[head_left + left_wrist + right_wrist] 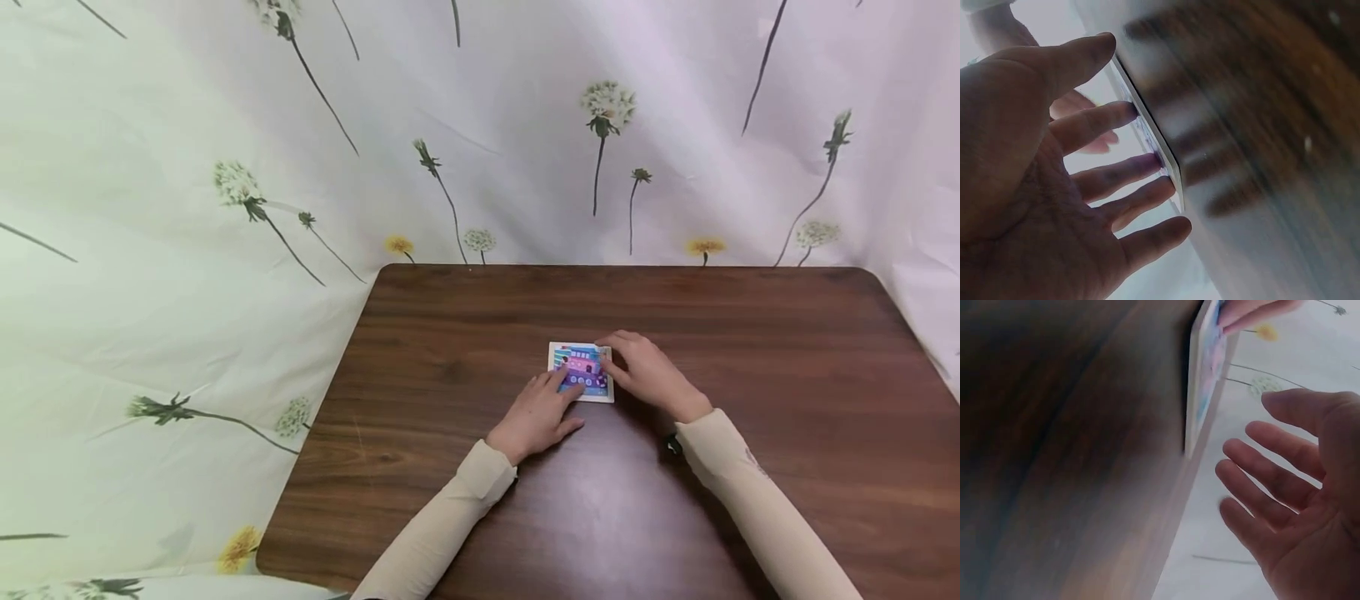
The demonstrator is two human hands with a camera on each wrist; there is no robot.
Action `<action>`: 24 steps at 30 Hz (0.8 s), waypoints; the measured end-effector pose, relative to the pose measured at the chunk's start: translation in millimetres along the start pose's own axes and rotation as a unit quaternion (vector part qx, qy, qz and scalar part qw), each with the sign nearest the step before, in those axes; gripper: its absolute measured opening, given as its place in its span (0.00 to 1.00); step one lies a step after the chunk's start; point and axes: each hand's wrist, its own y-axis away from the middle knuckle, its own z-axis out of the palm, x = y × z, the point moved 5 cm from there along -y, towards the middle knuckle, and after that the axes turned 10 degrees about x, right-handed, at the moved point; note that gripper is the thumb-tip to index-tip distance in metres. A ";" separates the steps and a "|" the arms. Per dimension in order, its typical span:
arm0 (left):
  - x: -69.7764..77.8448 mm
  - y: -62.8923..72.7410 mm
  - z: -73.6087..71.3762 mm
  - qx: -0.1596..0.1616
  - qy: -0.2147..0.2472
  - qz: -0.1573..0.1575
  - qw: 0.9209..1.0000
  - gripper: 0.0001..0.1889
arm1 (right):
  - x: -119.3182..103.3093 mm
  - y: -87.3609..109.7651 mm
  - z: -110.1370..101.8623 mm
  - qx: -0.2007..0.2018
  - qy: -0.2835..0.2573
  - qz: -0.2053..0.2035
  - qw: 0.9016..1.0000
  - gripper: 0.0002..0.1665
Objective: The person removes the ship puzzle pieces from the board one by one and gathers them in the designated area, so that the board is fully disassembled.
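Observation:
A small square picture board (583, 357) with a white border and a blue, pink and purple printed scene lies flat on the wooden table. The fingertips of my left hand (536, 415) touch its lower left part, fingers spread, as the left wrist view shows along the board's pale edge (1161, 142). Over the board's right side is my right hand (651, 375), its fingers loosely bent. In the right wrist view that hand (1300, 481) holds nothing, and a gap shows between its fingers and the board (1196, 394).
The dark brown wooden table (450, 333) has rounded corners. A white curtain (510, 125) printed with dandelions hangs behind it and along its left side. Pale sleeves (738, 467) cover both forearms.

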 end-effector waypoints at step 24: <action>-0.5 1.6 1.0 0.038 0.038 0.018 0.998 0.30 | -3.3 -32.9 41.0 -0.044 -0.042 -0.015 0.998 0.17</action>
